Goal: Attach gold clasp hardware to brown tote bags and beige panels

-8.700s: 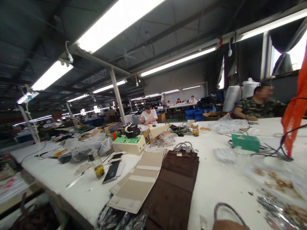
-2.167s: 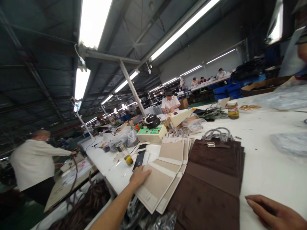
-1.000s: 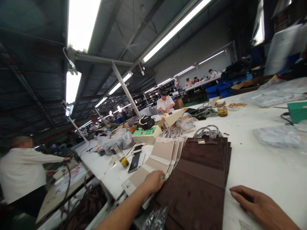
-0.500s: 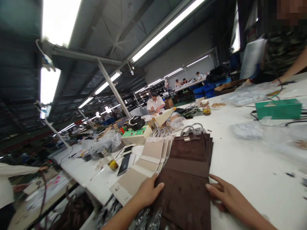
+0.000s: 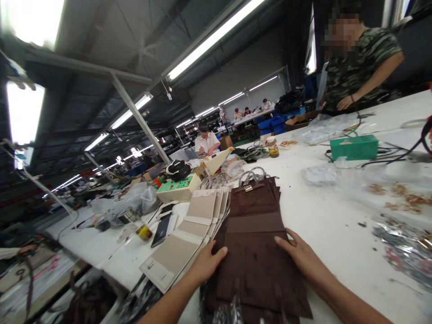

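A stack of dark brown handbags (image 5: 251, 256) lies in front of me, with grey wrapped handles (image 5: 253, 174) and a small metal clasp (image 5: 249, 188) toward the far end. My left hand (image 5: 207, 263) holds its left edge, thumb on top and fingers partly hidden below. At the right edge, my right hand (image 5: 302, 254) rests its thumb on the brown surface, its fingers curled along the side. Beige bags (image 5: 180, 243) lie fanned out in a stack just left of the brown ones. Clear plastic wrap (image 5: 229, 310) shows at the near end of the brown stack.
On the white table (image 5: 324, 216) stand a green-and-cream machine (image 5: 178, 186), a green box (image 5: 354, 147) with cables and a jar (image 5: 272, 147). Gold metal parts (image 5: 401, 195) lie in plastic at right. A phone (image 5: 161, 230) lies left. A person in camouflage (image 5: 362, 67) stands across the table.
My view has turned to the right. The near part of the brown stack now spreads farther right, and my right thumb lies farther onto it. My left hand keeps its place at the left edge.
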Motion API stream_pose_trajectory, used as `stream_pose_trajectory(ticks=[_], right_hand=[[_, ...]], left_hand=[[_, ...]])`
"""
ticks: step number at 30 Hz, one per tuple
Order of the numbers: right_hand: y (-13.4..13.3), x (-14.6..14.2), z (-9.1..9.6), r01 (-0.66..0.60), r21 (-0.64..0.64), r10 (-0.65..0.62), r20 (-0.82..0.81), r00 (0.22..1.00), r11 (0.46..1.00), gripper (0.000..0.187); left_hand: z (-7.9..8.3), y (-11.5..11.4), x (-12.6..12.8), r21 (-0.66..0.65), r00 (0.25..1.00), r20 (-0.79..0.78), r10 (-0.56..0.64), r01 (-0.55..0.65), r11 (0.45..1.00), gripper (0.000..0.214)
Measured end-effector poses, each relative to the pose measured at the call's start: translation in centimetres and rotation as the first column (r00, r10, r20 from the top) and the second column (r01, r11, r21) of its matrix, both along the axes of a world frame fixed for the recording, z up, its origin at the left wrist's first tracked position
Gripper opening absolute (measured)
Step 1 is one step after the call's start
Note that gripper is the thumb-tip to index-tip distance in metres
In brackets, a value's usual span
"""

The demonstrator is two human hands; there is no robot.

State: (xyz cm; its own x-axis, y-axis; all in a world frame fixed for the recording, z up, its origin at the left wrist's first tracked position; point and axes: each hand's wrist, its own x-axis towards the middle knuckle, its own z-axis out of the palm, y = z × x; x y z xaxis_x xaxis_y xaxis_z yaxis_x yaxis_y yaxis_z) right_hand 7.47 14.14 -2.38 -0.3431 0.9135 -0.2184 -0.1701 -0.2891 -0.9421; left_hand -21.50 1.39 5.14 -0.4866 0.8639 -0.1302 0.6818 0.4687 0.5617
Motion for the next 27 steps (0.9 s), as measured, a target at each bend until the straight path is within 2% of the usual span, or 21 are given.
stream_pose_trajectory(ticks=[7, 12, 16, 22, 27], right_hand=[[-0.6, -0.2, 0.4, 0.019, -0.033, -0.019, 0.001, 1.0, 0.999, 0.096], [-0.1, 0.1, 0.6, 0.035, -0.081, -0.036, -0.012, 0.999, 0.996, 0.102], [0.4, 0.5, 0.7, 0.012, -0.092, -0.018, -0.065, 0.998, 0.996, 0.09], [0.7, 0.9, 1.4, -0.005, -0.129, -0.011, -0.122, 0.992, 0.992, 0.079], [0.9, 0.8, 1.0, -0.003, -0.072, -0.005, -0.108, 0.994, 0.997, 0.074]], left_hand=[[-1.8, 0.8, 1.0, -0.018, 0.996, -0.061, 0.066, -0.067, 0.998, 0.1], [-1.8, 0.8, 1.2, -0.048, 0.994, -0.044, 0.1, -0.102, 0.994, 0.103], [-1.6, 0.6, 0.9, -0.051, 0.994, -0.041, 0.097, -0.099, 0.994, 0.099], [-2.4, 0.7, 1.6, -0.043, 0.987, -0.099, 0.129, -0.133, 0.99, 0.097], [-2.5, 1.2, 2.0, -0.027, 0.979, -0.074, 0.191, -0.193, 0.981, 0.103]])
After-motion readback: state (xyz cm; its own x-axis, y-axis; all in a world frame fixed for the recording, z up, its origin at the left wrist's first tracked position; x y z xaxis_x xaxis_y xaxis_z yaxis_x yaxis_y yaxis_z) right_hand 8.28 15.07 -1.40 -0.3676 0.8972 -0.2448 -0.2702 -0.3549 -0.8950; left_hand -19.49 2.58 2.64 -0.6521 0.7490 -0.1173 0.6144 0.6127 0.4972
